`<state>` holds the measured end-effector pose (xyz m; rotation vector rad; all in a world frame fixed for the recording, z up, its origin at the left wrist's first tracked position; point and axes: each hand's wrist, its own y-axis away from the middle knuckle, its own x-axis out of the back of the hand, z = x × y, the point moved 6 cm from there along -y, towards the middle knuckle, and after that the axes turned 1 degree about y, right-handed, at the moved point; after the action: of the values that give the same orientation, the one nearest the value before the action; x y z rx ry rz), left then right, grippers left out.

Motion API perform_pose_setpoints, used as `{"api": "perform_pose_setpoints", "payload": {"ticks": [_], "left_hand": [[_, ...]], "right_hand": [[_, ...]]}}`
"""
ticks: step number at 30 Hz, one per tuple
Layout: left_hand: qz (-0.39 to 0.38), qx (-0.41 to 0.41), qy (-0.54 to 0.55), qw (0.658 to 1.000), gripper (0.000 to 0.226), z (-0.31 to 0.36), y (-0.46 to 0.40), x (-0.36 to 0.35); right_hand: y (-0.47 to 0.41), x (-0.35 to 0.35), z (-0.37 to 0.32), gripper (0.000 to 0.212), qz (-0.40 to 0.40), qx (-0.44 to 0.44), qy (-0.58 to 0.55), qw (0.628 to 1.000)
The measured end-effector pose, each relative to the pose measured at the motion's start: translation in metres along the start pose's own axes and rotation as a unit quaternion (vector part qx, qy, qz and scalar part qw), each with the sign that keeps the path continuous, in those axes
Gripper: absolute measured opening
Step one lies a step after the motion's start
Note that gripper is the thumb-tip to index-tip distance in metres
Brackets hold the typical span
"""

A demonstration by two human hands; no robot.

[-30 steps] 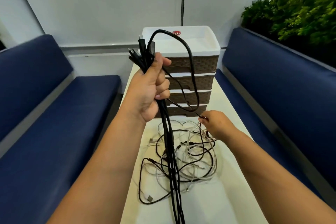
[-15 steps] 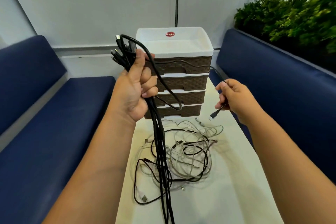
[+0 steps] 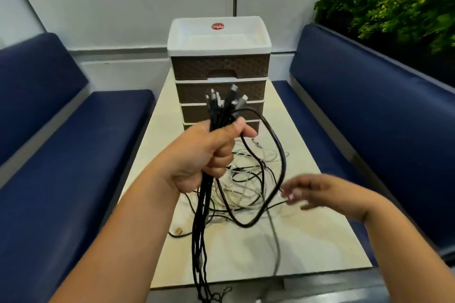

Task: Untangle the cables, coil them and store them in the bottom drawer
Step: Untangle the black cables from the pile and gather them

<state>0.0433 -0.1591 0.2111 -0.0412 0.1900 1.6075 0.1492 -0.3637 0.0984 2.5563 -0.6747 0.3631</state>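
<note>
2 hands work above the table (image 3: 307, 248); left hand (image 3: 202, 157) fists a bundle (image 3: 216, 115) of black cables, plugs up; right hand (image 3: 317, 192) (blurred) reaches a looping cable (image 3: 278, 150), its grip unclear; a tangle (image 3: 248, 179) lies below; drawers (image 3: 219, 69) read "Uniplus".

The black cables (image 3: 275, 152) are showing a smooth, slightly glossy rubbery sheath, with metal glinting at their plug tips. The drawer unit (image 3: 219, 66) is looking like plastic, its white top smooth and its brown fronts moulded in a rough woven texture. The table (image 3: 307, 241) is showing a smooth matt cream surface, and the benches (image 3: 369, 110) are wearing matt blue upholstery.
</note>
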Motion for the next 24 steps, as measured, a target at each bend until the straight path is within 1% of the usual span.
{"api": "perform_pose_setpoints", "payload": {"ticks": [1,2,3,4,5,6,7,8,9,10,12,14,15,16,18,21,23,24], "left_hand": [[-0.01,0.014,-0.004,1.0,0.032,-0.008,0.003,-0.012],[-0.019,0.026,-0.008,0.999,0.032,-0.015,0.006,-0.021],[-0.024,0.036,-0.009,0.999,0.032,-0.023,0.009,-0.032],[-0.026,0.045,-0.009,0.999,0.032,-0.029,0.011,-0.04],[-0.026,0.054,-0.007,0.998,0.03,-0.035,0.014,-0.048],[-0.026,0.06,-0.007,0.998,0.027,-0.041,0.017,-0.056],[-0.027,0.067,-0.007,0.997,0.024,-0.045,0.019,-0.061],[-0.026,0.073,-0.008,0.997,0.022,-0.05,0.022,-0.067],[-0.023,0.081,-0.008,0.996,0.022,-0.055,0.024,-0.073],[-0.018,0.087,-0.006,0.996,0.027,-0.061,0.027,-0.077],[-0.012,0.097,-0.005,0.995,0.04,-0.071,0.031,-0.083],[-0.005,0.103,-0.019,0.994,0.044,-0.077,0.035,-0.088],[-0.002,0.105,-0.029,0.994,0.044,-0.079,0.037,-0.09],[0.002,0.108,-0.036,0.993,0.042,-0.082,0.039,-0.09],[0.014,0.115,-0.031,0.993,0.033,-0.089,0.04,-0.089],[0.034,0.125,-0.037,0.991,0.023,-0.099,0.04,-0.086],[0.047,0.119,-0.037,0.991,0.009,-0.101,0.041,-0.083],[0.058,0.111,-0.027,0.992,0.015,-0.101,0.042,-0.079]], "right_hand": [[0.008,0.005,-0.014,0.026,0.065,0.049,-0.051,0.995],[0.018,0.011,-0.031,0.031,0.124,0.101,-0.102,0.982],[0.031,0.015,-0.047,0.036,0.164,0.153,-0.147,0.963],[0.044,0.016,-0.063,0.038,0.185,0.201,-0.172,0.946],[0.058,0.015,-0.077,0.036,0.193,0.244,-0.173,0.934],[0.071,0.012,-0.089,0.03,0.196,0.282,-0.142,0.928],[0.081,0.006,-0.1,0.027,0.203,0.313,-0.077,0.925],[0.09,0.0,-0.106,0.028,0.21,0.337,0.012,0.918],[0.097,-0.008,-0.109,0.029,0.214,0.36,0.096,0.903],[0.102,-0.015,-0.109,0.028,0.217,0.379,0.156,0.886],[0.11,-0.023,-0.104,0.027,0.232,0.398,0.197,0.865],[0.12,-0.025,-0.1,0.033,0.244,0.398,0.211,0.858],[0.125,-0.026,-0.099,0.037,0.234,0.4,0.222,0.858],[0.129,-0.028,-0.098,0.037,0.218,0.403,0.24,0.856],[0.132,-0.034,-0.099,0.028,0.186,0.408,0.288,0.846],[0.131,-0.032,-0.092,0.023,0.188,0.402,0.314,0.839],[0.127,-0.023,-0.079,0.025,0.2,0.376,0.304,0.852],[0.123,-0.018,-0.07,0.026,0.21,0.349,0.299,0.863]]}}
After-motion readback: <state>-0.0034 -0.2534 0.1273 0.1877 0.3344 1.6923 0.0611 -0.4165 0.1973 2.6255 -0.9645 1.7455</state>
